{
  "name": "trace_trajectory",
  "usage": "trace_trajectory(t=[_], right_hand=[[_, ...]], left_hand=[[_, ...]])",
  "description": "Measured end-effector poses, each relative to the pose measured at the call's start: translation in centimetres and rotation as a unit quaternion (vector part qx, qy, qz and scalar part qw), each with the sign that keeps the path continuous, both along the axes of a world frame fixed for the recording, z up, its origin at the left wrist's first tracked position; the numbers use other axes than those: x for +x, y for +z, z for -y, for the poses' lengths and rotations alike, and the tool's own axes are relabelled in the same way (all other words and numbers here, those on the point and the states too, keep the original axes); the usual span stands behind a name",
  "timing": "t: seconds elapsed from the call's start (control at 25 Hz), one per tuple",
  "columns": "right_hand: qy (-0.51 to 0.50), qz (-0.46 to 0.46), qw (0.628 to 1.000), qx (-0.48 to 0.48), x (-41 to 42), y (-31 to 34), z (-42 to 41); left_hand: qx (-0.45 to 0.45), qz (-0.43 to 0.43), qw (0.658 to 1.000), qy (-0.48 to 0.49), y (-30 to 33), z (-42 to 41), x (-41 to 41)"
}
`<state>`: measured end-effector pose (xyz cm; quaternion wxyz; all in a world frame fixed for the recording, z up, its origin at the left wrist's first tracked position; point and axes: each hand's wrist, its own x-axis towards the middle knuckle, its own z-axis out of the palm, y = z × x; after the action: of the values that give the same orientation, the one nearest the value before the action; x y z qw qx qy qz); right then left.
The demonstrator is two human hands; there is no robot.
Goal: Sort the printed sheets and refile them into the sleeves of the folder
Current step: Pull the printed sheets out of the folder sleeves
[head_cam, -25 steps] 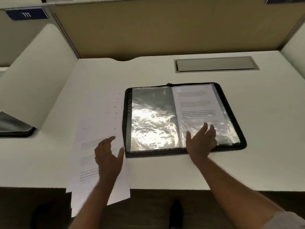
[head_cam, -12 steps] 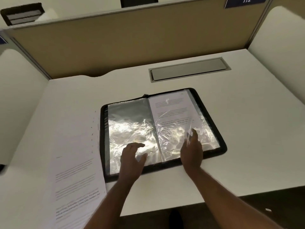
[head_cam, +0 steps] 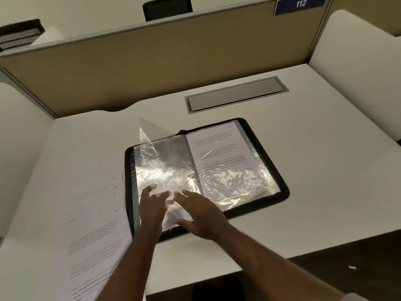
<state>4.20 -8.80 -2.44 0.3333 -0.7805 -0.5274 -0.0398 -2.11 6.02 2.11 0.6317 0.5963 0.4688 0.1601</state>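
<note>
Head view | black zip-edged folder [head_cam: 284, 193] lay open mid-bench [head_cam: 325, 148]; loose printed sheets [head_cam: 86, 213] at its 9 o'clock | left hand [head_cam: 152, 210] and right hand [head_cam: 202, 216], fingers straight and spread, pressed an empty clear plastic sleeve [head_cam: 165, 170] whose far corner stood lifted | advice: flatten the sleeve before sliding paper in.

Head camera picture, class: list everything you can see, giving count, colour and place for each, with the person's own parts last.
Folder: one, black-edged, open mid-desk.
Lifted sleeve: one, clear, over the folder's left page.
Filed sheet: one, white, in the right sleeve.
Loose printed sheets: fanned stack, white, left of the folder.
Desk: one, white.
Cable hatch: one, grey, behind the folder.
Partition: one, tan, at the back.
Number sign: one, blue, top right.
Left hand, right hand: on the left sleeve's near edge.
</note>
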Motion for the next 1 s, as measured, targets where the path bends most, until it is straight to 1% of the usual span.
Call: trace_trajectory(t=[0.04, 0.08, 0.12, 0.16, 0.2, 0.24, 0.28, 0.32, 0.36, 0.44, 0.48, 0.56, 0.6, 0.68, 0.76, 0.84, 0.92, 1.0], right_hand=[[-0.054, -0.023, 0.998, 0.019, 0.4, -0.4, 0.7], [-0.139, -0.035, 0.989, 0.033, 1.0, -0.8, 1.6], [-0.248, -0.034, 0.968, 0.028, 1.7, -1.3, 2.7], [-0.358, -0.036, 0.933, -0.008, 2.4, -1.9, 3.7], [-0.446, -0.058, 0.891, -0.061, 3.1, -2.4, 4.6], [-0.504, -0.096, 0.851, -0.114, 3.5, -2.8, 5.5], [-0.531, -0.134, 0.821, -0.158, 3.7, -3.1, 6.0], [-0.539, -0.156, 0.806, -0.189, 3.6, -3.2, 6.3], [-0.540, -0.154, 0.801, -0.209, 3.4, -3.4, 6.4], [-0.530, -0.139, 0.809, -0.214, 3.4, -3.2, 6.3], [-0.524, -0.124, 0.820, -0.192, 3.6, -3.0, 6.2], [-0.509, -0.094, 0.848, -0.110, 3.9, -2.8, 6.0], [-0.502, -0.101, 0.857, -0.059, 4.1, -2.4, 5.9], [-0.483, -0.154, 0.861, 0.032, 4.3, -1.4, 5.7], [-0.482, -0.197, 0.849, 0.089, 4.3, -0.3, 5.4], [-0.491, -0.252, 0.823, 0.137, 4.9, 0.6, 5.9], [-0.501, -0.302, 0.792, 0.176, 5.6, 1.2, 6.8], [-0.513, -0.311, 0.776, 0.193, 6.4, 1.8, 7.8]], left_hand=[[-0.012, -0.003, 1.000, 0.017, -0.2, -0.7, -0.5], [-0.015, -0.012, 1.000, 0.023, -0.5, -1.3, -1.1], [-0.010, -0.023, 0.999, 0.026, -0.6, -1.8, -1.6], [-0.003, -0.032, 0.999, 0.032, -0.7, -2.0, -2.0], [0.017, -0.045, 0.998, 0.040, -0.6, -2.1, -2.4], [0.063, -0.068, 0.995, 0.048, -0.6, -2.2, -2.7], [0.123, -0.094, 0.986, 0.054, -0.4, -2.2, -2.9], [0.189, -0.114, 0.974, 0.054, -0.4, -2.3, -2.9], [0.245, -0.118, 0.961, 0.048, -0.4, -2.3, -2.9], [0.314, -0.081, 0.946, 0.014, -0.7, -2.0, -2.4], [0.331, -0.051, 0.942, -0.009, -0.8, -1.6, -2.1], [0.344, 0.004, 0.936, -0.070, -1.0, -0.5, -1.3], [0.344, 0.024, 0.932, -0.108, -1.0, 0.3, -0.9], [0.341, 0.051, 0.918, -0.196, -1.1, 1.9, -0.1], [0.346, 0.069, 0.894, -0.274, -1.5, 3.3, 0.6], [0.350, 0.075, 0.875, -0.327, -1.8, 4.5, 1.3], [0.350, 0.075, 0.862, -0.357, -2.2, 5.4, 2.1], [0.353, 0.070, 0.854, -0.375, -2.5, 6.1, 2.8]])
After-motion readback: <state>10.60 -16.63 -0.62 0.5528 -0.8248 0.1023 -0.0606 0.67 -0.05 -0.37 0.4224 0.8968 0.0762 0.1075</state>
